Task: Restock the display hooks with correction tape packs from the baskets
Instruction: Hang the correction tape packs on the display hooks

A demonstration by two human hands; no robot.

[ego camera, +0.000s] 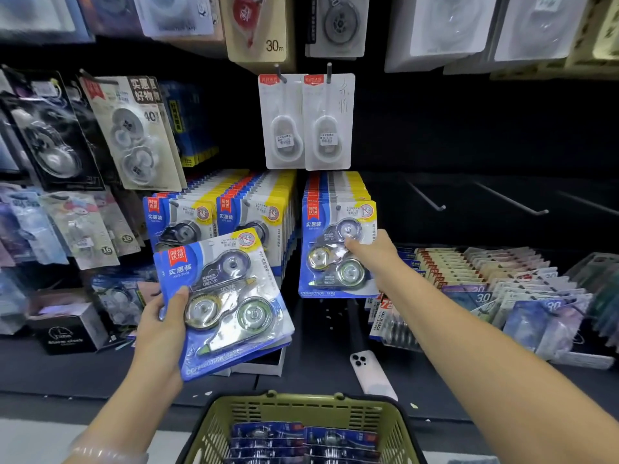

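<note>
Landmark: the green basket (301,416) at the bottom centre of your view; all places are given from it.

1. Your left hand (160,326), up and to the left of the basket. Forearm rises from the lower left corner, a pale bracelet (100,453) at the wrist. Fingers are curled behind a small stack of blue correction tape packs (224,303), thumb pressed on the front of the top one. The stack tilts, its top edge leaning left.

2. Your right hand (371,252), above the basket and slightly right. The arm stretches out nearly straight from the lower right corner. Fingertips rest against the right edge of the front hanging pack (335,252); how far the fingers curl behind the card cannot be told.

3. That hanging pack fronts a full row on a hook directly above the basket. Two more full rows (217,212) hang to its left.

4. Bare hooks (432,199), up and right of the basket.

5. Inside the basket: more blue packs (301,440), laid flat in two columns.

6. White phone (371,373), face down on the dark shelf (67,373) just above the basket's right rim.
</note>
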